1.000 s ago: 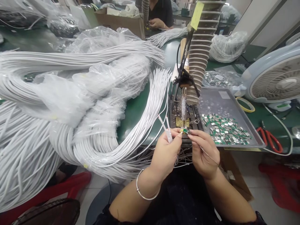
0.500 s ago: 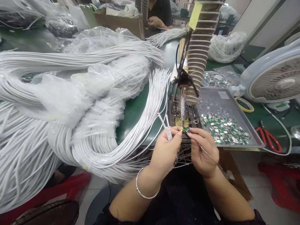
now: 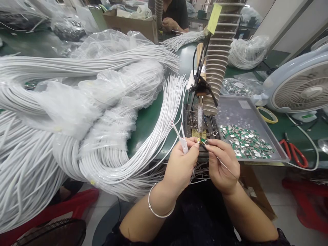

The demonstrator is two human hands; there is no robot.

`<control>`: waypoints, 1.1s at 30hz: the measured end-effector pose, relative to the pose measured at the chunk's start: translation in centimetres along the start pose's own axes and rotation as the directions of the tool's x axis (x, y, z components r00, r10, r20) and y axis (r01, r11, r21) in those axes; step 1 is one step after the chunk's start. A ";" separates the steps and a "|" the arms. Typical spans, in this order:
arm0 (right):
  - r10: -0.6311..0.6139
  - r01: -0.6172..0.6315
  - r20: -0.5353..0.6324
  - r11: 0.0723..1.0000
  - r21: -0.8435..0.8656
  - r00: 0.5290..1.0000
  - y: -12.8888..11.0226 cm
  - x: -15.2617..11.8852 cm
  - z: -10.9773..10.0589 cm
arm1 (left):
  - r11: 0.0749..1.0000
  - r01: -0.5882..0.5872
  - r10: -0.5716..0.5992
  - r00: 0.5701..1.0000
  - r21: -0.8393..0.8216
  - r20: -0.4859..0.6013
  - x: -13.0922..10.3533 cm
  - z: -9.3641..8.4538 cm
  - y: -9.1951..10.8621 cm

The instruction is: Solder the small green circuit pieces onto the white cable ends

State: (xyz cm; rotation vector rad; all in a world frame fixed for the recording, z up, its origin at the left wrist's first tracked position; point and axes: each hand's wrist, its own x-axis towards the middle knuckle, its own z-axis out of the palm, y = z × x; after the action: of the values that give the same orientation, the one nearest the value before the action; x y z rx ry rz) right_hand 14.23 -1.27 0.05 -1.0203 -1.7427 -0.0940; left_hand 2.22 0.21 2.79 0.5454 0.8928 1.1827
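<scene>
My left hand [image 3: 180, 164] is closed around white cables [image 3: 183, 145], whose split ends point up. Its thumb and forefinger pinch something small and yellowish near a small green board [image 3: 203, 140]. My right hand [image 3: 222, 164] is closed in a pinch beside that board, with a thin wire [image 3: 225, 166] running back from its fingertips across the palm. The fingertips of both hands nearly meet below the tip of an upright soldering iron [image 3: 200, 118] on a stand, above a yellow sponge [image 3: 196, 133]. Exactly what touches the board is too small to tell.
A grey tray [image 3: 278, 145] of small green boards lies right, with red-handled pliers [image 3: 294, 153], yellow tape [image 3: 268, 115] and a fan [image 3: 302, 82] beyond. Large bundles of white cable [image 3: 102, 143] cover the left. A ribbed hose [image 3: 217, 58] hangs behind the iron. Across the table, a person's hands [image 3: 169, 24] show.
Both hands stay almost in the same place. The split cable ends above my left hand have shifted very slightly left.
</scene>
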 end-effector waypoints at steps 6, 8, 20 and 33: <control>0.008 -0.008 0.005 1.000 0.002 1.000 -0.1 0.1 0.1 | 1.000 0.005 -0.004 1.000 0.015 -0.002 -0.1 0.0 0.1; 0.012 -0.012 0.010 1.000 0.007 1.000 -0.1 0.0 0.0 | 1.000 0.007 -0.007 1.000 0.019 -0.002 -0.1 0.0 0.0; 0.099 -0.104 0.047 0.989 0.110 0.994 0.1 -0.6 -0.3 | 0.996 0.016 -0.019 0.999 0.087 0.041 -0.1 -1.0 -0.6; 0.146 -0.149 0.136 0.989 0.012 0.980 0.2 -0.1 -0.6 | 0.909 -0.126 0.081 0.988 0.398 0.129 -0.1 -2.0 -0.4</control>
State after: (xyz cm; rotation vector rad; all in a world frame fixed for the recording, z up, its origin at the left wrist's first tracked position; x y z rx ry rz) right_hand 14.83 -1.53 0.10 -1.1592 -1.7789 0.0903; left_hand 0.78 -0.14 1.39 0.9971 1.0303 1.0522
